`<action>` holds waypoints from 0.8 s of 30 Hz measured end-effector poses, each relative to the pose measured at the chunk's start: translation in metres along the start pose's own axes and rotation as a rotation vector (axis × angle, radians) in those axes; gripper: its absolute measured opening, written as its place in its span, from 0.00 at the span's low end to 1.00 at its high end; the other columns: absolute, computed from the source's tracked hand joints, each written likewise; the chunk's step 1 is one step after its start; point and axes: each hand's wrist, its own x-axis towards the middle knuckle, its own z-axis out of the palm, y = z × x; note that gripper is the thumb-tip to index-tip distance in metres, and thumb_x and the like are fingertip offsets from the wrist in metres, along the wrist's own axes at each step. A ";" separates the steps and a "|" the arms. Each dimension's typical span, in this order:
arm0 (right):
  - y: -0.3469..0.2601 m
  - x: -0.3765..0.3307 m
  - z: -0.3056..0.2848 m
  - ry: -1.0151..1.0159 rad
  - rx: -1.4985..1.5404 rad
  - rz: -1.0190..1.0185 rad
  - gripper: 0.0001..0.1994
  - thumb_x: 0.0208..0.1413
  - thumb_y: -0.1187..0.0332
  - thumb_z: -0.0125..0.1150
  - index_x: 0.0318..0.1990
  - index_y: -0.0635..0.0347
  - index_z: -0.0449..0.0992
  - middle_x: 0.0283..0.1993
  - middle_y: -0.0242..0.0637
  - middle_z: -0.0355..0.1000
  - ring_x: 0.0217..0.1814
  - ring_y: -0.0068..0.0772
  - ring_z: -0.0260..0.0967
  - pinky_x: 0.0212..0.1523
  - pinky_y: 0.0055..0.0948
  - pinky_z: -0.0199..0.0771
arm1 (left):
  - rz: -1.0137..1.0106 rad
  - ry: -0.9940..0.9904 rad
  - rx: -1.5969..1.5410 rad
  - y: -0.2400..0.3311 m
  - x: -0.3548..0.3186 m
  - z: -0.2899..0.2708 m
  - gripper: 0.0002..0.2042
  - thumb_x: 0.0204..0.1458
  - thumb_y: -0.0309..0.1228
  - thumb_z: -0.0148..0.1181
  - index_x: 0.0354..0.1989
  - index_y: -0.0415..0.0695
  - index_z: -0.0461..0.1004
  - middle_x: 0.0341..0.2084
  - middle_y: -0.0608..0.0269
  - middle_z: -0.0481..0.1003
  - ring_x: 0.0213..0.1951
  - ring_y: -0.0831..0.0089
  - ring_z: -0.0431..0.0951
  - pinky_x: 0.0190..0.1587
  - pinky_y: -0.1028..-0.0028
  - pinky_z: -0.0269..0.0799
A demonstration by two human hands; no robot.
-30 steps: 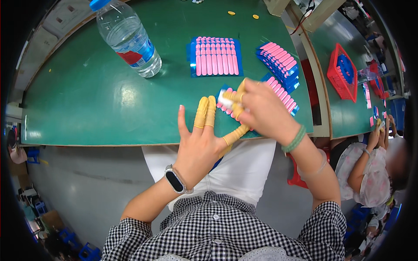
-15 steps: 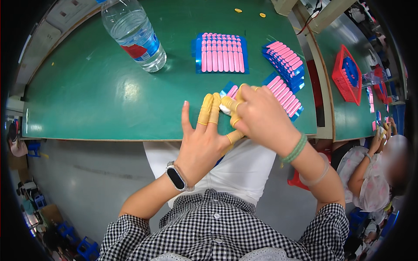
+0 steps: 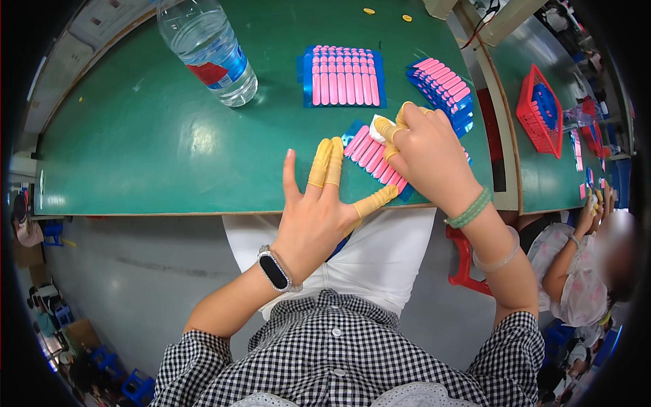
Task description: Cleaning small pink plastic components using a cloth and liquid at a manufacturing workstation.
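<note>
My left hand [image 3: 319, 203] is spread open at the near edge of the green table [image 3: 169, 156], with yellow finger cots on the thumb and two fingers; it holds nothing. My right hand [image 3: 424, 152], also in yellow cots, is closed over a small white piece [image 3: 377, 129] pinched at its fingertips. It hovers over a blue tray of pink sticks [image 3: 369, 152] that lies partly hidden beneath it. A black band watch [image 3: 274, 270] is on my left wrist and a green bead bracelet [image 3: 470, 209] on my right.
A water bottle [image 3: 207, 51] lies at the back left. A full blue tray of pink sticks [image 3: 342, 74] and a stack of such trays [image 3: 444, 88] sit behind my hands. A red basket [image 3: 539, 112] stands on the neighbouring table; another person [image 3: 576, 264] sits at right.
Both hands stay in nearly the same place. My right hand's fingertips have shifted slightly over the tray while gripping the white piece; the left hand remains spread.
</note>
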 end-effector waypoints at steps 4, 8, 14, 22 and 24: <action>-0.029 -0.008 -0.002 -0.036 0.115 -0.187 0.06 0.47 0.68 0.67 0.33 0.57 0.83 0.35 0.36 0.69 0.38 0.37 0.70 0.40 0.38 0.65 | 0.001 -0.026 -0.010 -0.003 0.000 0.000 0.26 0.56 0.45 0.64 0.64 0.85 0.71 0.67 0.33 0.63 0.72 0.46 0.61 0.70 0.29 0.36; -0.008 -0.002 0.001 0.021 0.001 -0.109 0.08 0.46 0.67 0.67 0.34 0.58 0.82 0.34 0.37 0.68 0.36 0.37 0.69 0.38 0.38 0.65 | -0.003 -0.026 -0.020 0.000 0.001 -0.003 0.26 0.56 0.45 0.64 0.63 0.85 0.70 0.67 0.33 0.63 0.72 0.46 0.62 0.71 0.30 0.36; -0.023 -0.009 -0.003 -0.075 0.111 -0.146 0.08 0.43 0.67 0.71 0.31 0.60 0.82 0.35 0.37 0.68 0.37 0.38 0.70 0.39 0.37 0.67 | -0.008 -0.044 -0.007 -0.004 -0.001 0.000 0.29 0.55 0.46 0.65 0.67 0.77 0.69 0.67 0.34 0.63 0.71 0.47 0.62 0.71 0.31 0.35; -0.006 0.000 -0.006 -0.039 -0.068 -0.076 0.06 0.45 0.68 0.71 0.28 0.59 0.82 0.33 0.39 0.70 0.38 0.38 0.72 0.40 0.39 0.67 | -0.075 -0.022 -0.054 0.002 0.000 -0.003 0.39 0.55 0.50 0.63 0.68 0.32 0.65 0.68 0.39 0.64 0.72 0.52 0.61 0.70 0.28 0.33; -0.033 -0.013 -0.008 -0.053 -0.017 -0.138 0.05 0.46 0.68 0.70 0.27 0.59 0.82 0.32 0.39 0.70 0.38 0.38 0.71 0.39 0.39 0.67 | -0.072 -0.024 0.020 0.003 -0.001 0.000 0.38 0.55 0.50 0.63 0.68 0.33 0.66 0.68 0.39 0.64 0.72 0.53 0.61 0.70 0.28 0.33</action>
